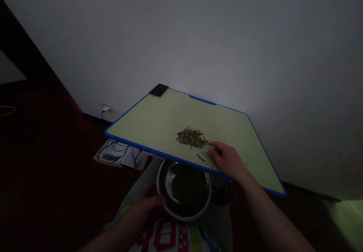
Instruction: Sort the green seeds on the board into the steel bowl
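Right hand [225, 157] is palm-down, thumb and fingers pinched. Left hand [150, 201] sits lower, thumb up top.

Pink characters [166, 236] on the printed material [195, 238] at the lap are unreadable.

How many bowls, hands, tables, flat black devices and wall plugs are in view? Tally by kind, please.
Bowls: 2 (near bowl, partly hidden bowl)
Hands: 2 (left hand, right hand)
Tables: 1 (blue-edged table)
Devices: 1 (flat black device)
Plugs: 1 (white plug)
Total: 7
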Action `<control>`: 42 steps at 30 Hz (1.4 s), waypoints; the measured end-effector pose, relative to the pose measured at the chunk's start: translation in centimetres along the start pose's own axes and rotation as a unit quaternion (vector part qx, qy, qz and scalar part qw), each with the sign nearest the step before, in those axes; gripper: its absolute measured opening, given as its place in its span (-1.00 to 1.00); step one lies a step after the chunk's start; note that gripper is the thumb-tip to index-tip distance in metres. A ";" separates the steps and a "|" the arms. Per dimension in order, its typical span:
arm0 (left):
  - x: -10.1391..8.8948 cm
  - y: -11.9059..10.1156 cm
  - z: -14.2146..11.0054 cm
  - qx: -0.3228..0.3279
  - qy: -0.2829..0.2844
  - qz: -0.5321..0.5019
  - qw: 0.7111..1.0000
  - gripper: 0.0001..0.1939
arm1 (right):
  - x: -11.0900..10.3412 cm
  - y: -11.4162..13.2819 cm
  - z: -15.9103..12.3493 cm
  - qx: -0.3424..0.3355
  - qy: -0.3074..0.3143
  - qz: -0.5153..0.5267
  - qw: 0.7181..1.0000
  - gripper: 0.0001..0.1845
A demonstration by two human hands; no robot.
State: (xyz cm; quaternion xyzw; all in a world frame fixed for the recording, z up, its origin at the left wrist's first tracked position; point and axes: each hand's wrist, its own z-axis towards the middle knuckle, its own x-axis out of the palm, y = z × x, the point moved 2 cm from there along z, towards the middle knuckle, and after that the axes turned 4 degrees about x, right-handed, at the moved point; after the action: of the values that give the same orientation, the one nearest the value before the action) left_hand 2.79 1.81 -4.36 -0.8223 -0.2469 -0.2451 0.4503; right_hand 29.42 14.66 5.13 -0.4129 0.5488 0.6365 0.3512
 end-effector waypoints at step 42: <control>-0.5 0.5 0.0 0.006 -0.018 -0.005 1.000 -0.46 | 1.4 3.0 -1.2 0.042 -0.063 -0.039 0.996 -0.72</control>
State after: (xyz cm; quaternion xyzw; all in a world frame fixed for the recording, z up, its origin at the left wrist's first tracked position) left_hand 2.74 1.49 -4.96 -0.8225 -0.2607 -0.2315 0.4494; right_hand 26.34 12.99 5.01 -0.3776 0.5353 0.6238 0.4264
